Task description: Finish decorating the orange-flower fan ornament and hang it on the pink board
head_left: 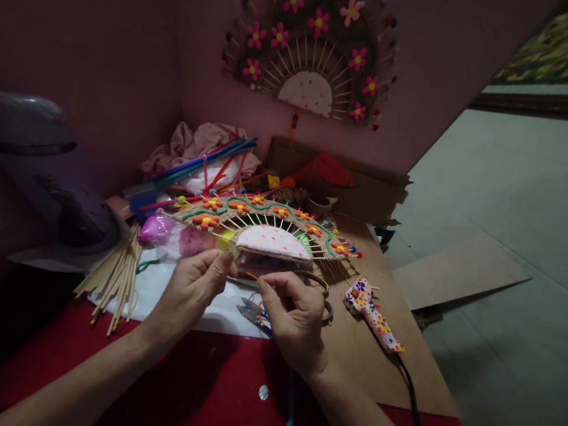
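A thin orange strip (252,275) shows at the fingertips of my right hand (296,318), which is pinched closed on it. My left hand (194,288) is also pinched, just left of the strip; what it holds is too small to make out. Behind both hands lies a half-round fan decoration (274,241) with orange flowers, thin sticks and a dotted white centre. Blue-handled scissors (254,316) rest on a white sheet (222,307), partly hidden by my right hand.
A flower-patterned glue gun (377,319) with a black cord lies on brown cardboard (410,359) at the right. Wooden sticks (114,280) are piled at the left. Coloured craft supplies stand behind, and a larger pink-flowered fan (309,55) hangs on the wall.
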Demonstrator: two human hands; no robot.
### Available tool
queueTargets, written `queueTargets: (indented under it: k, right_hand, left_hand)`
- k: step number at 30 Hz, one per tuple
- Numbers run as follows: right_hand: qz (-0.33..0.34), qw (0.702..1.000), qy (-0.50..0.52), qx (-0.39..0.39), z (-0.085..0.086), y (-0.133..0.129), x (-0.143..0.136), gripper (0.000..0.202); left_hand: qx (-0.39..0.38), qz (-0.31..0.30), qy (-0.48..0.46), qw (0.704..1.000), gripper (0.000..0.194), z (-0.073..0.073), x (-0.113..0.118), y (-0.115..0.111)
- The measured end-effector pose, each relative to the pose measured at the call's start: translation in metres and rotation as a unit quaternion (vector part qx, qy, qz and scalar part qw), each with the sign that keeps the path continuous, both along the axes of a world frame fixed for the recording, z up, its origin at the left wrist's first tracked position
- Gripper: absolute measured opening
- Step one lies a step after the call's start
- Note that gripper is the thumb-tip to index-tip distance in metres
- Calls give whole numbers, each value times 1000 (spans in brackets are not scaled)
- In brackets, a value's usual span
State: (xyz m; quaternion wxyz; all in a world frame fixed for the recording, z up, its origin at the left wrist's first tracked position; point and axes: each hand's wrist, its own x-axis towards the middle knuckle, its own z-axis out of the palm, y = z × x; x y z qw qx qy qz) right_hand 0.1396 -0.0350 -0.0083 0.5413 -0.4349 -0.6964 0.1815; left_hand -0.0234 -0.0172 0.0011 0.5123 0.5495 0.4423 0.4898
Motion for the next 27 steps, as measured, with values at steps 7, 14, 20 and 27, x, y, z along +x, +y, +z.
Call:
queueTargets:
  k: [7,14,20,27]
  right_hand:
    - [32,999,-17,12,-4,-1,-1,10]
    - [23,999,-33,26,-4,0,-1,9]
    - [23,999,-25,31,-4,0,-2,10]
    - [18,999,-18,30,-6,-1,-2,12]
  left_hand:
    - [48,-68,76,994,36,1,3,-5]
    - [46,-90,80,992,26,0,1,-7]
    - [27,-68,69,995,33,0,4,-7]
    - [-23,-63,5,998,37,3,6,-7]
